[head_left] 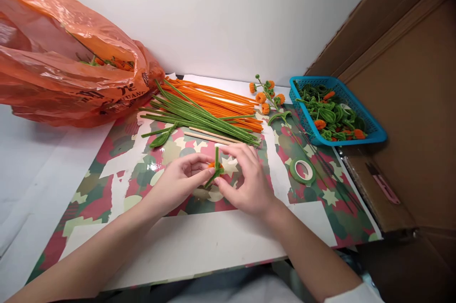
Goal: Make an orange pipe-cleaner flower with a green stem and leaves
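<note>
A small piece of orange and green pipe cleaner [218,168] is between my two hands, above the middle of the patterned table. My left hand [183,177] pinches its orange part between thumb and fingers. On the other side, my right hand [245,177] has its thumb at the green base and its index finger near the top of an upright green stem. Beyond my hands lie green pipe cleaners [203,115] across a bundle of orange pipe cleaners [213,99]. Thin wooden sticks [208,137] lie just in front of them.
An orange plastic bag [81,75] stands at the left. A green leaf piece [161,137], orange flower stem [265,96] and green tape roll [302,170] lie on the table [85,194]. At right are a blue basket [374,136], a pink cutter [384,186] and cardboard [409,80].
</note>
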Available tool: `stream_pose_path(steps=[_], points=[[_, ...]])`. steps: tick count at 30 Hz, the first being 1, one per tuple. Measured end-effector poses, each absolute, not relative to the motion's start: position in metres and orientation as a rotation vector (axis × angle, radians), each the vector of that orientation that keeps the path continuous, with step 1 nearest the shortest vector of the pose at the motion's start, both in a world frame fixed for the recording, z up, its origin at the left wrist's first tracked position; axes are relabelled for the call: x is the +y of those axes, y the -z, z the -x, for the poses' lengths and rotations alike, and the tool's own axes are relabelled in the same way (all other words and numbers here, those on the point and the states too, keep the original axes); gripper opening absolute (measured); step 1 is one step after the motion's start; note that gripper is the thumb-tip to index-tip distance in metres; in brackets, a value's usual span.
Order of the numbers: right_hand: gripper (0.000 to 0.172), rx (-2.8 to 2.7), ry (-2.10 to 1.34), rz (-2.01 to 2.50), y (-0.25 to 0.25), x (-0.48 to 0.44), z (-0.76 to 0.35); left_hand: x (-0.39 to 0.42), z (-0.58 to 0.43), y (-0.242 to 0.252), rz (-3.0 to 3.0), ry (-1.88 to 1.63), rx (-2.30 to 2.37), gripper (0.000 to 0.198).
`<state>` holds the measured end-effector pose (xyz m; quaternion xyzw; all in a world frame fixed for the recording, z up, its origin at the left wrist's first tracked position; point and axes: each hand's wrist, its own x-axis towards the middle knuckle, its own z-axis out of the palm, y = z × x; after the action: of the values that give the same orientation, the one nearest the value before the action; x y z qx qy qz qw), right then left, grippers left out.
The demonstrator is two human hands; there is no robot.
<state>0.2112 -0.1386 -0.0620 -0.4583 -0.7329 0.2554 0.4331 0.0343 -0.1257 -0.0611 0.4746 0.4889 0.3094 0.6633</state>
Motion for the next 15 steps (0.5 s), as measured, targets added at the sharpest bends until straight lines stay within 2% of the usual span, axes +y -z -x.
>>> stream_pose_path(steps=[1, 2, 6, 12, 15], points=[[0.051, -1.823, -0.686, 1.142, 0.0623, -0.1381, -0.2118, -0.1259, -0.0344, 0.0613, -1.068, -0.697, 1.107, 0.031], [0.049, -1.809, -0.749, 1.149, 0.0627, -0.1377, -0.2122, -0.1261, -0.0346, 0.0617, -1.065, -0.695, 1.108, 0.032], [0.005, -1.781, -0.878, 1.098, 0.0653, -0.1369, -0.2119, -0.1256, -0.0347, 0.063, -1.068, -0.685, 1.107, 0.035], [0.018, -2.012, -0.517, 0.858, 0.0709, -0.1362, -0.2145, -0.124, -0.0325, 0.0624, -1.091, -0.632, 1.171, 0.035], [0.016, -2.072, -0.517, 0.781, 0.0709, -0.1344, -0.2168, -0.1233, -0.0312, 0.0622, -1.008, -0.595, 1.146, 0.034]])
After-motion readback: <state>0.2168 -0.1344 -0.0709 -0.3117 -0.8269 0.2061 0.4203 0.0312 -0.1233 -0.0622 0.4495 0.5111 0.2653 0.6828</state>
